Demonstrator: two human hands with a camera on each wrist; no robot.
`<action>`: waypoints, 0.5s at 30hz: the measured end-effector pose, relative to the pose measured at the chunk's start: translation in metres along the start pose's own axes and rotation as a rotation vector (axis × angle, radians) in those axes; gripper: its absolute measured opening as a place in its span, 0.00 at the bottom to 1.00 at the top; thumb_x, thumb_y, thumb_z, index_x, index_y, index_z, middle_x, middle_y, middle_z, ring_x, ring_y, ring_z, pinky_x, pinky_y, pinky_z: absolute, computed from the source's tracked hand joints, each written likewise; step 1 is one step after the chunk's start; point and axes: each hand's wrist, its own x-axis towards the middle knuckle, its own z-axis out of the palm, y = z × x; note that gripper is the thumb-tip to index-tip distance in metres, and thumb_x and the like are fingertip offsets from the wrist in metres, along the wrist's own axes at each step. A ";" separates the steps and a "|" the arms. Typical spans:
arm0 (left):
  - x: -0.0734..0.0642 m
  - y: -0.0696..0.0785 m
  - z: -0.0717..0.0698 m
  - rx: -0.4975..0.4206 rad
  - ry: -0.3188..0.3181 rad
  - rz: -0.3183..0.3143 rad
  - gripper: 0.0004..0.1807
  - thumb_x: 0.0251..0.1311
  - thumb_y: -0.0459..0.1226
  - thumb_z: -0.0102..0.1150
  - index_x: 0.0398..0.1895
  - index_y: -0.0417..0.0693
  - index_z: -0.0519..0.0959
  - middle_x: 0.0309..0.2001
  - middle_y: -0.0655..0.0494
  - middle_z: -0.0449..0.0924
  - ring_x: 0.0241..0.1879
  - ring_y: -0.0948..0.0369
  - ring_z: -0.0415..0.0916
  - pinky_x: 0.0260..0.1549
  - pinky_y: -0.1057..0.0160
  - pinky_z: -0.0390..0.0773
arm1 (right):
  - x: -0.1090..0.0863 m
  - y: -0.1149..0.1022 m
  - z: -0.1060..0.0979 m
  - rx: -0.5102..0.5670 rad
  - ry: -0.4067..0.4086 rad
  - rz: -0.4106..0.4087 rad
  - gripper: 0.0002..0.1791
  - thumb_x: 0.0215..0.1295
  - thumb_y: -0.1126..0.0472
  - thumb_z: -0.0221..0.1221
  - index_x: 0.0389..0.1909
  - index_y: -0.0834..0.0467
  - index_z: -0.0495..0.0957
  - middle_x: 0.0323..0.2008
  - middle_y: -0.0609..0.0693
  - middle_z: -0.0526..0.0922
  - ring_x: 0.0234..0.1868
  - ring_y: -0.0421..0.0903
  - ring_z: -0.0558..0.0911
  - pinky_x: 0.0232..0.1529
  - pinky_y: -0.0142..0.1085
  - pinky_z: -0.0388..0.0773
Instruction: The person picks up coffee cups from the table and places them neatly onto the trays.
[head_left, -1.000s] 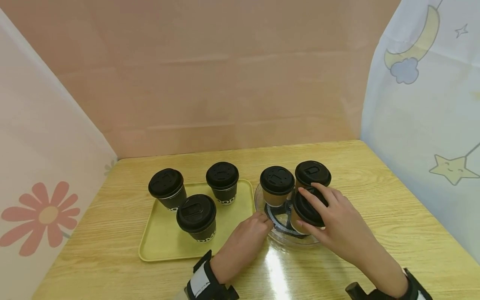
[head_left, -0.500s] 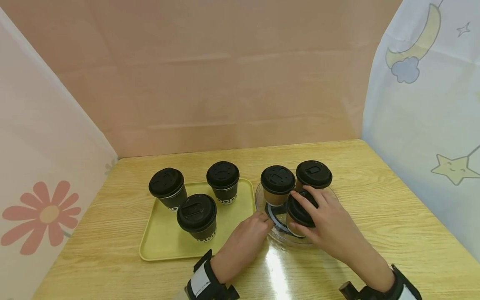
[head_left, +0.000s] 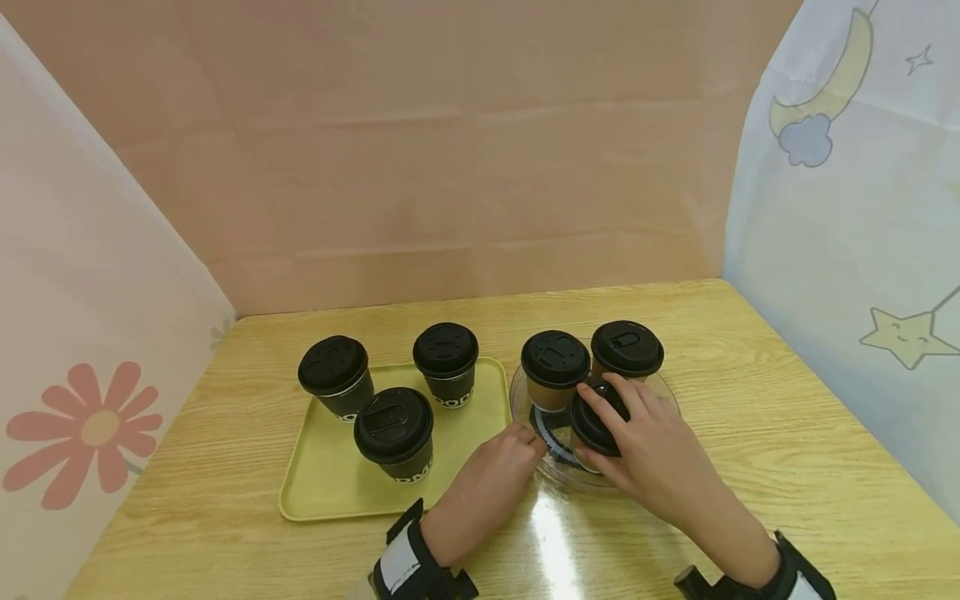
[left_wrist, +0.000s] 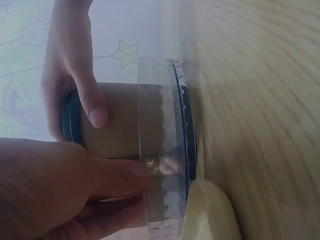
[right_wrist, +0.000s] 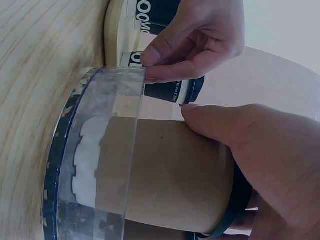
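Observation:
My right hand [head_left: 656, 450] grips a brown paper coffee cup [right_wrist: 167, 172] by its black lid [head_left: 596, 425] and upper side. The cup stands upright inside a low, clear round container [right_wrist: 107, 85], its base below the rim. My left hand [head_left: 491, 479] pinches the container's near-left rim between thumb and fingers, which shows in the right wrist view. Two more brown cups with black lids, a left one [head_left: 555, 371] and a right one [head_left: 628, 350], stand at the back of the container. Dark and white patterning shows on the container's bottom.
Left of the container lies a yellow tray [head_left: 330, 496] bearing a front black coffee cup [head_left: 395, 433], a back-right one [head_left: 447, 367] and a back-left one [head_left: 335, 375] at its edge. An orange-brown backdrop [head_left: 465, 167] and printed side sheets [head_left: 847, 217] border the wooden table [head_left: 600, 550].
My right hand has shifted the brown cup leftward inside the clear container, closer to the back-left brown cup. My left hand has stayed at the rim.

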 end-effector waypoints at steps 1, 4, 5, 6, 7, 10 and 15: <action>-0.001 0.000 -0.001 -0.002 -0.006 0.000 0.11 0.58 0.28 0.62 0.41 0.50 0.85 0.40 0.60 0.83 0.42 0.66 0.78 0.37 0.76 0.79 | 0.000 0.000 0.000 -0.005 0.000 0.001 0.43 0.45 0.40 0.72 0.64 0.53 0.73 0.57 0.65 0.75 0.52 0.62 0.79 0.41 0.58 0.78; -0.004 0.000 -0.007 -0.012 0.020 0.007 0.11 0.57 0.30 0.65 0.42 0.51 0.84 0.42 0.60 0.83 0.44 0.66 0.79 0.40 0.74 0.80 | -0.001 0.000 0.001 -0.024 -0.001 -0.001 0.43 0.49 0.37 0.69 0.65 0.53 0.72 0.60 0.65 0.74 0.54 0.63 0.78 0.45 0.58 0.77; -0.006 0.000 -0.010 -0.018 0.044 0.012 0.11 0.56 0.30 0.66 0.42 0.51 0.84 0.42 0.61 0.83 0.45 0.66 0.79 0.41 0.73 0.80 | -0.001 0.001 0.000 -0.032 -0.002 -0.002 0.42 0.51 0.35 0.66 0.65 0.53 0.72 0.61 0.65 0.73 0.55 0.63 0.77 0.46 0.58 0.77; -0.008 0.000 -0.013 -0.025 0.074 0.015 0.11 0.56 0.32 0.66 0.42 0.52 0.84 0.42 0.62 0.83 0.45 0.66 0.80 0.42 0.73 0.80 | -0.002 0.001 0.000 -0.035 -0.003 0.000 0.42 0.54 0.33 0.62 0.65 0.53 0.72 0.62 0.65 0.73 0.56 0.63 0.77 0.48 0.58 0.76; -0.010 -0.001 -0.017 -0.035 0.107 0.014 0.10 0.56 0.33 0.66 0.42 0.52 0.84 0.42 0.62 0.83 0.45 0.66 0.80 0.43 0.73 0.80 | -0.002 0.001 -0.001 -0.037 -0.006 0.003 0.42 0.56 0.30 0.59 0.66 0.53 0.71 0.63 0.65 0.72 0.57 0.63 0.76 0.51 0.58 0.75; -0.019 -0.004 -0.032 -0.072 0.210 -0.003 0.10 0.59 0.36 0.66 0.44 0.53 0.84 0.44 0.62 0.84 0.47 0.65 0.81 0.48 0.70 0.80 | -0.005 0.001 -0.007 -0.036 -0.016 0.025 0.43 0.61 0.26 0.49 0.67 0.52 0.70 0.66 0.64 0.70 0.60 0.62 0.73 0.56 0.58 0.72; -0.046 -0.023 -0.056 -0.124 0.372 -0.075 0.16 0.58 0.37 0.66 0.51 0.51 0.82 0.54 0.57 0.83 0.57 0.58 0.79 0.55 0.61 0.79 | -0.005 0.008 -0.021 0.025 0.067 0.076 0.41 0.67 0.30 0.43 0.68 0.56 0.68 0.66 0.64 0.69 0.62 0.64 0.71 0.55 0.60 0.71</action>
